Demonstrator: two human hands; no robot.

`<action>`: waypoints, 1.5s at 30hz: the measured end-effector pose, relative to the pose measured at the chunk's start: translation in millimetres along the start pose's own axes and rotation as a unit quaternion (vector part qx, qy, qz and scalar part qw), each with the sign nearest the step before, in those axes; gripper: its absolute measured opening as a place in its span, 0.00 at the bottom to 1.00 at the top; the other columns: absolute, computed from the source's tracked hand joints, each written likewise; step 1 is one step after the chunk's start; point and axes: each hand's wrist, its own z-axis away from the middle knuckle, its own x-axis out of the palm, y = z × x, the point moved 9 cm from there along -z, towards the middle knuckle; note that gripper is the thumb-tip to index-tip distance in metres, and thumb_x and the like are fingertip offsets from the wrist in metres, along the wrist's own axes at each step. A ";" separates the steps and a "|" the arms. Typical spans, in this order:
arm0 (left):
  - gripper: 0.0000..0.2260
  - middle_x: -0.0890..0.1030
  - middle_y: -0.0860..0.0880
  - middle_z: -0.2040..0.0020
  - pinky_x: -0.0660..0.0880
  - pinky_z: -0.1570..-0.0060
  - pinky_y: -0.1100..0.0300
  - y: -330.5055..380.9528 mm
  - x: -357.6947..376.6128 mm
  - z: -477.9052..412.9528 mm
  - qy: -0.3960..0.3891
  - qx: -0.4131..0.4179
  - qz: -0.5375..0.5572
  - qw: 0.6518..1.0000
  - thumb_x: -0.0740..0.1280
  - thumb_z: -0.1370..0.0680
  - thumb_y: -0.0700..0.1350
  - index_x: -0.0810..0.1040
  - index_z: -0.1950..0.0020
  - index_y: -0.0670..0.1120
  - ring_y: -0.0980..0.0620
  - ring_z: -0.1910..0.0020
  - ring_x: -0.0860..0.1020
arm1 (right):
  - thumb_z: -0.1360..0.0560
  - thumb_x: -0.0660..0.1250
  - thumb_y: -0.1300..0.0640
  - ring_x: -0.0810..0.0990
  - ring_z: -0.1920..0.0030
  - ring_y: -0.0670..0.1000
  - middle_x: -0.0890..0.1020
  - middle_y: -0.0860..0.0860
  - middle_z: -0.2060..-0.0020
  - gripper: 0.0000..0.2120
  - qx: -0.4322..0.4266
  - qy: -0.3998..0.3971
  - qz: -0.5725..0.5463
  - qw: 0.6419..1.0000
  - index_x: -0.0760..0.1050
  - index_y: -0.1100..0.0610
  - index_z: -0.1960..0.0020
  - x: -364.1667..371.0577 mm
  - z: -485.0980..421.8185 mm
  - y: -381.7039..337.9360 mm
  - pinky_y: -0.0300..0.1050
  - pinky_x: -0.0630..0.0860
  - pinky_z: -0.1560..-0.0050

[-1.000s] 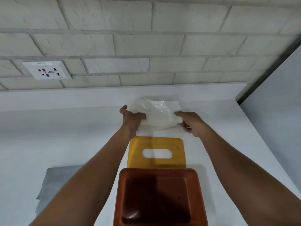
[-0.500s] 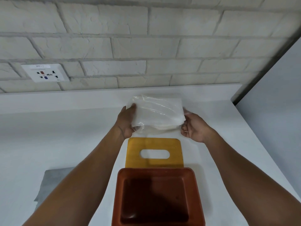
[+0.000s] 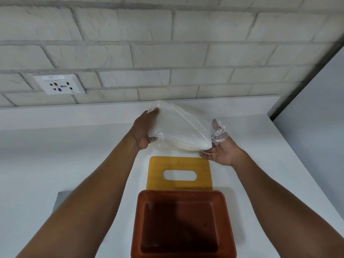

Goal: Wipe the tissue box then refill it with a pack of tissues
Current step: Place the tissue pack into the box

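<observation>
A pack of white tissues [image 3: 178, 127] in clear plastic wrap hangs above the white counter, tilted with its left end higher. My left hand [image 3: 144, 127] grips its left end. My right hand [image 3: 218, 149] holds its right end, fingers wrapped in the crinkled plastic. Below the pack the yellow lid [image 3: 180, 174] with an oval slot lies flat on the counter. The open brown tissue box [image 3: 183, 224] stands just in front of the lid, with nothing inside it.
A grey cloth [image 3: 59, 198] lies on the counter at the left, mostly hidden by my left forearm. A wall socket [image 3: 59, 84] sits on the brick wall at the left. A grey panel [image 3: 316, 116] bounds the counter on the right.
The pack has risen off the counter and tilted, left end up. My left hand moved up its end, and my right hand slid under the right end.
</observation>
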 end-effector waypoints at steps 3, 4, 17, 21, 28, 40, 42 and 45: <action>0.10 0.81 0.49 0.51 0.77 0.60 0.55 -1.7 -3.5 0.3 0.005 -0.006 0.026 1.000 0.69 0.19 0.59 0.78 0.50 0.53 0.49 0.58 0.79 | 0.39 0.76 0.31 0.75 0.60 0.53 0.79 0.53 0.59 0.32 -0.004 -0.005 -0.010 1.000 0.80 0.53 0.46 0.6 0.5 2.9 0.51 0.77 0.53; 0.10 0.81 0.49 0.49 0.78 0.59 0.55 -3.1 -4.7 0.1 0.005 -0.009 0.038 0.999 0.70 0.20 0.59 0.79 0.49 0.53 0.49 0.57 0.79 | 0.37 0.76 0.35 0.75 0.62 0.51 0.79 0.52 0.60 0.28 -0.007 -0.003 0.002 1.000 0.80 0.52 0.46 0.3 1.6 3.0 0.50 0.76 0.55; 0.16 0.86 0.46 0.45 0.79 0.41 0.38 -1.2 18.5 10.1 -0.107 0.000 0.061 0.992 0.72 0.23 0.58 0.83 0.39 0.52 0.42 0.47 0.84 | 0.37 0.80 0.51 0.80 0.51 0.59 0.83 0.55 0.56 0.13 0.020 0.047 0.010 0.999 0.84 0.51 0.54 1.4 15.2 -2.6 0.58 0.73 0.38; 0.17 0.87 0.47 0.46 0.84 0.49 0.47 6.1 15.6 12.3 -0.098 0.022 0.105 0.989 0.73 0.22 0.52 0.82 0.34 0.49 0.45 0.50 0.86 | 0.31 0.73 0.59 0.78 0.50 0.56 0.79 0.53 0.52 0.08 0.007 0.037 -0.015 0.999 0.82 0.53 0.51 7.9 23.7 -8.8 0.57 0.74 0.37; 0.28 0.75 0.44 0.37 0.82 0.54 0.49 -8.0 -15.6 -0.2 0.039 0.034 0.163 0.985 0.78 0.25 0.53 0.70 0.29 0.49 0.46 0.51 0.83 | 0.33 0.78 0.56 0.81 0.49 0.56 0.83 0.53 0.48 0.18 -0.100 0.181 0.051 0.977 0.82 0.54 0.44 -7.4 26.5 -32.8 0.50 0.81 0.51; 0.45 0.47 0.45 0.14 0.50 0.21 0.33 -52.4 63.4 10.1 -0.105 0.254 -0.730 0.625 0.61 0.20 0.69 0.31 0.18 0.61 0.40 0.16 0.51 | 0.33 0.78 0.62 0.85 0.51 0.57 0.86 0.56 0.52 0.17 -0.186 0.176 0.141 0.956 0.82 0.58 0.45 -14.7 52.4 -81.6 0.50 0.82 0.57; 0.42 0.47 0.45 0.14 0.49 0.21 0.33 -58.3 60.8 5.6 -0.090 0.235 -0.736 0.628 0.57 0.19 0.68 0.31 0.18 0.59 0.40 0.16 0.51 | 0.33 0.78 0.62 0.86 0.55 0.54 0.86 0.55 0.53 0.15 -0.215 0.199 0.145 0.945 0.82 0.57 0.47 -17.1 71.8 -103.3 0.47 0.82 0.61; 0.38 0.46 0.45 0.14 0.46 0.21 0.33 -62.9 59.4 -0.2 -0.097 0.216 -0.749 0.619 0.52 0.17 0.68 0.36 0.16 0.57 0.41 0.16 0.49 | 0.32 0.77 0.61 0.86 0.56 0.52 0.87 0.51 0.55 0.11 -0.277 0.200 0.132 0.931 0.81 0.54 0.51 -7.5 115.5 -142.1 0.44 0.81 0.61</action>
